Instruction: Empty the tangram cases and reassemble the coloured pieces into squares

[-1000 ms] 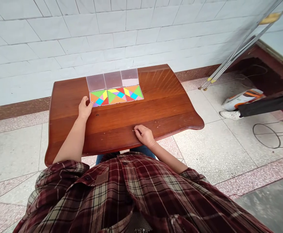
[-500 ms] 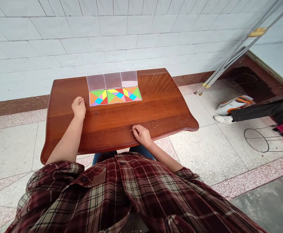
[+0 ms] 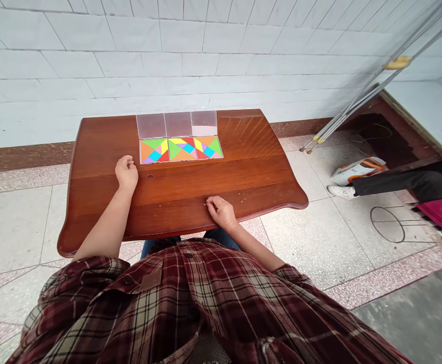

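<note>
Three tangram sets in square trays (image 3: 181, 149) lie side by side near the table's far edge, their pieces orange, green, yellow, blue, red, purple and pink. Behind them, joined along the back, are their clear lids (image 3: 150, 125), folded open. My left hand (image 3: 126, 173) rests on the wooden table just left of and nearer than the trays, fingers curled in, apart from the tangrams. Close to the front edge, my right hand (image 3: 223, 212) lies on the wood with thumb and fingers drawn together. No object shows in either hand, though both palms are hidden.
The brown wooden table (image 3: 251, 172) stands against a white tiled wall (image 3: 175, 60). Crutches (image 3: 338, 114) lean at the right. Beyond them are a white and orange bag (image 3: 357, 170), another person's leg (image 3: 399, 183) and a round wire frame (image 3: 388, 224) on the floor.
My left hand has shifted slightly right and turned a little, its fingers still curled. My right hand stays in place. The view has turned slightly; the tangrams have not moved on the table.
</note>
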Tool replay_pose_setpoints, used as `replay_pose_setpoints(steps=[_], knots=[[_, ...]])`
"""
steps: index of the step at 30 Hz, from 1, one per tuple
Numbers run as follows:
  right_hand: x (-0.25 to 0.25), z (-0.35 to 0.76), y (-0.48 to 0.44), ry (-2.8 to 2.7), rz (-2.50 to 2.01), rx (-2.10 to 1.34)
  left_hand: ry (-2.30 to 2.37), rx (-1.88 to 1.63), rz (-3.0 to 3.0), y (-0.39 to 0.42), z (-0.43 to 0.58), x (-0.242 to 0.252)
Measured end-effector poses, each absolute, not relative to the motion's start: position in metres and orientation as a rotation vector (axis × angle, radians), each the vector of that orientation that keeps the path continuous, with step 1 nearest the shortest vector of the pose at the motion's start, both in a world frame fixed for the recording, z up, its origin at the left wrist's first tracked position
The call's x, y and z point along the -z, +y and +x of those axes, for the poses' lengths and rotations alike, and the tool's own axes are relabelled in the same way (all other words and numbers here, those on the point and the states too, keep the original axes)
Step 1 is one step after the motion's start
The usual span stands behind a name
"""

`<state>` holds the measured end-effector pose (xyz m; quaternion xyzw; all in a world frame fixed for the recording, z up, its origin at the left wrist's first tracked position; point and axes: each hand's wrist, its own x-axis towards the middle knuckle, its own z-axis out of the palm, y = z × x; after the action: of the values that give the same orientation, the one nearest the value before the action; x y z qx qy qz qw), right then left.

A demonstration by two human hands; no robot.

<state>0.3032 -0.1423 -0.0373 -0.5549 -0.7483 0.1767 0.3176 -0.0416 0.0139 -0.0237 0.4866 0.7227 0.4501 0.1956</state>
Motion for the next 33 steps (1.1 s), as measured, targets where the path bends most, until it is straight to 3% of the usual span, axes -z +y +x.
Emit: replay_pose_setpoints(steps=[33], knots=[[0.033, 0.303, -0.144, -1.951, -1.512, -0.467, 1.951, -1.305, 1.544, 0.006, -0.032, 0.023]])
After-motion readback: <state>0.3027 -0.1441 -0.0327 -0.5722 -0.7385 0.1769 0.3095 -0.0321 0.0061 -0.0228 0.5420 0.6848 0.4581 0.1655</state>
